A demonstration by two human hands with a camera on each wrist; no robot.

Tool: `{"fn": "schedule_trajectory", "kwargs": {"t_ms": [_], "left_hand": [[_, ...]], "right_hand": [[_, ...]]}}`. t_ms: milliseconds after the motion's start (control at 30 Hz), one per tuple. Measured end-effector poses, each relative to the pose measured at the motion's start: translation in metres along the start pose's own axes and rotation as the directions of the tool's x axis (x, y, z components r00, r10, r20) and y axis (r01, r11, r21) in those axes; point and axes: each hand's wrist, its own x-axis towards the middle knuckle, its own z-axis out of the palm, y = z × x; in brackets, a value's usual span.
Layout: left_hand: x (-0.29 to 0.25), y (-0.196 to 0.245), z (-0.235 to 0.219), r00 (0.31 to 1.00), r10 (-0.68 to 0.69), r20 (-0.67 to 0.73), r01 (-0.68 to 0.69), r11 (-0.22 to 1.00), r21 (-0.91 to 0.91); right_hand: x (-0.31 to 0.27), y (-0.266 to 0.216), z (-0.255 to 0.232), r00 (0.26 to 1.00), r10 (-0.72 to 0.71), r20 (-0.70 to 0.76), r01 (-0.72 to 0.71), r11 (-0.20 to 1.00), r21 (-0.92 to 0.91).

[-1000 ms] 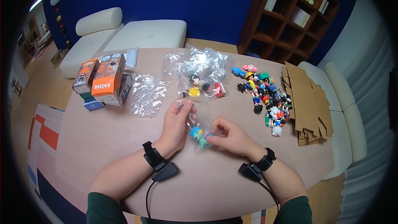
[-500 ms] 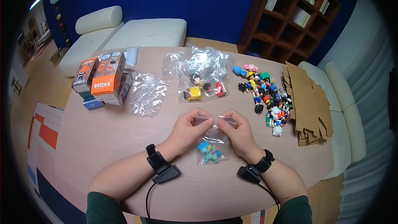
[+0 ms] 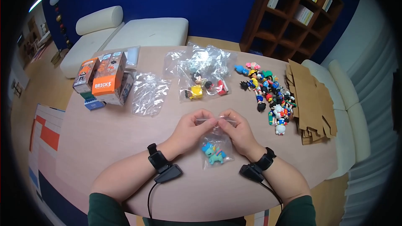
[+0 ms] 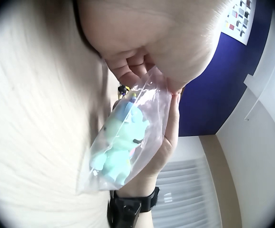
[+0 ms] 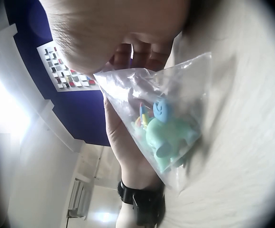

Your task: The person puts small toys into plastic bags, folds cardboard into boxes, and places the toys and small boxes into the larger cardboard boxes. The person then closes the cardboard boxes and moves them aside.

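Observation:
A small clear zip bag hangs between both hands near the table's front, its top edge pinched on either side. The left hand grips the top left part with thumb and fingers; the right hand pinches the top right part, the thumbs almost touching. Inside lies a mint-green unicorn figure with a blue mane, below the fingers. Both wrist views show the bagged figure close up, under the hand. Some fingers are partly hidden behind the bag's top.
Clear bags with figures lie at the back middle, a flat empty bag left of them. Boxes stand at the back left. A pile of small figures lies to the right, beside flattened cardboard.
The right hand has moved from the figure up to the bag's top edge, and the left hand has come lower beside it. The bag now hangs below both hands, with the figure slightly lower.

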Motion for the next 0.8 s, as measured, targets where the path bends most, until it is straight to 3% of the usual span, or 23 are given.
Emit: {"fn": "schedule_trajectory", "kwargs": {"t_ms": [100,167,267,300,367,433,500,567,633,733,800], "left_hand": [[-0.007,0.003,0.001,1.000,-0.001,-0.012,0.001,1.000,0.013],[-0.001,-0.002,0.000,0.999,0.036,-0.034,-0.035,0.999,0.038],[0.001,-0.002,-0.002,1.000,-0.017,0.015,0.017,1.000,0.014],[0.005,0.001,-0.002,1.000,-0.012,0.013,0.012,0.999,0.046],[0.004,-0.003,0.004,0.997,0.059,0.044,-0.055,0.994,-0.094],[0.002,-0.006,0.002,0.998,0.027,0.051,-0.025,0.999,-0.047],[0.002,-0.006,0.003,0.995,0.054,0.086,-0.064,0.991,0.122],[0.001,0.001,0.013,0.992,0.045,0.122,-0.069,0.977,0.200],[-0.003,-0.004,0.017,0.988,0.046,0.146,-0.103,0.907,0.409],[-0.004,-0.003,0.014,0.992,0.023,0.124,-0.075,0.898,0.433],[-0.003,-0.002,0.014,0.992,-0.009,0.125,-0.045,0.905,0.423]], "right_hand": [[-0.002,0.003,0.005,0.997,0.082,0.012,-0.083,0.982,0.167],[0.002,0.010,-0.005,0.996,-0.026,0.090,0.023,0.999,0.034],[-0.002,0.011,-0.007,0.998,-0.026,0.063,0.026,1.000,0.008],[0.002,0.010,-0.007,0.996,-0.052,0.066,0.050,0.998,0.028],[0.002,0.013,-0.003,0.992,-0.126,-0.014,0.126,0.969,0.214],[0.002,0.010,-0.006,0.988,-0.146,-0.046,0.152,0.974,0.167],[0.003,0.010,-0.009,0.978,-0.183,-0.100,0.193,0.975,0.110],[0.002,0.008,-0.011,0.980,-0.156,-0.126,0.176,0.969,0.172],[0.003,0.007,-0.010,0.981,-0.122,-0.151,0.156,0.959,0.236],[0.006,0.006,-0.013,0.984,-0.129,-0.120,0.156,0.958,0.242],[0.010,0.010,-0.021,0.964,-0.249,-0.093,0.256,0.964,0.068]]}}
